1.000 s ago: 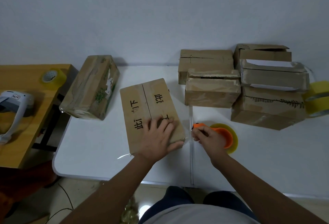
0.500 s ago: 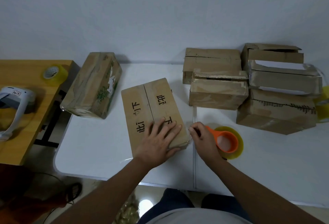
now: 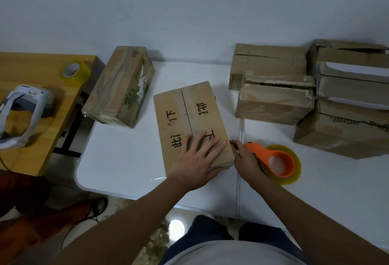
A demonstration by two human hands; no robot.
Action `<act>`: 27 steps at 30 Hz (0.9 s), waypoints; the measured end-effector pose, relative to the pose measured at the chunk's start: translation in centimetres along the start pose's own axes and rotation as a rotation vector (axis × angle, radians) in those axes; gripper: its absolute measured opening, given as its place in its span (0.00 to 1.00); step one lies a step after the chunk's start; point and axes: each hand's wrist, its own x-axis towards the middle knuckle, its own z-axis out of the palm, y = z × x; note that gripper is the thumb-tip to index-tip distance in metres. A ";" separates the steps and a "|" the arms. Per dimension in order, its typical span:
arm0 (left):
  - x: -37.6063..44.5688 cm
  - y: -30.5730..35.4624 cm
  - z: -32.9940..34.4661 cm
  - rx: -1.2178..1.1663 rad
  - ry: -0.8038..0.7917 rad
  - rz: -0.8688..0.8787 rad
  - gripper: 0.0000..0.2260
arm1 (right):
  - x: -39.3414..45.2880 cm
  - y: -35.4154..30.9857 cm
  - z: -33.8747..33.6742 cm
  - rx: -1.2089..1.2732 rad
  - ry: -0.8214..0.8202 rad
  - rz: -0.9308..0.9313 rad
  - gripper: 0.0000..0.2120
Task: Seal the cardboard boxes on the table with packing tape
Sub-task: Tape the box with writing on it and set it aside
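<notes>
Left hand (image 3: 194,159) flat on the near end of the box (image 3: 192,125), fingers straight and spread, pressing down, not gripping. Box lies mid-counter (image 3: 117,159), printed face up, centre seam running away from the person. Right hand (image 3: 245,158) at the box's near right corner, fingertips touching the edge; can't tell whether its grip has hold of anything. Orange tape dispenser (image 3: 273,159) with its roll lies on the counter just beside that hand. Taped box (image 3: 121,85) far left, stack of boxes (image 3: 311,96) far right. Spare roll (image 3: 74,72) and a white device (image 3: 23,113) on the wooden side counter (image 3: 42,134).
</notes>
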 end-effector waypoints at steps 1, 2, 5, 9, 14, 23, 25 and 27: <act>0.0 0.0 0.0 0.001 0.006 0.001 0.32 | -0.2 0.1 -0.3 -0.013 -0.023 0.051 0.14; -0.1 0.0 0.0 0.001 0.010 0.002 0.32 | -0.7 0.3 -0.7 -0.012 -0.026 0.073 0.15; -0.1 0.1 0.0 0.000 0.015 0.001 0.32 | -2.9 0.5 -1.5 -0.035 -0.025 -0.081 0.24; 0.1 0.1 0.0 0.000 -0.004 -0.004 0.32 | -4.3 -0.4 -0.6 -0.270 -0.105 -0.247 0.29; 0.3 0.3 -0.2 0.000 -0.023 -0.011 0.33 | -3.9 -2.5 -2.3 -0.473 -0.173 -0.297 0.26; 0.8 1.2 -0.9 -0.032 0.005 -0.010 0.32 | -2.9 -2.3 -4.4 -0.643 -0.238 -0.278 0.28; 1.4 1.6 -1.0 -0.029 0.023 0.041 0.32 | -3.4 -2.0 -5.8 -0.638 -0.221 -0.307 0.26; 2.1 1.5 -0.8 0.001 0.021 0.110 0.32 | -3.7 -1.9 -7.1 -0.587 -0.263 -0.305 0.21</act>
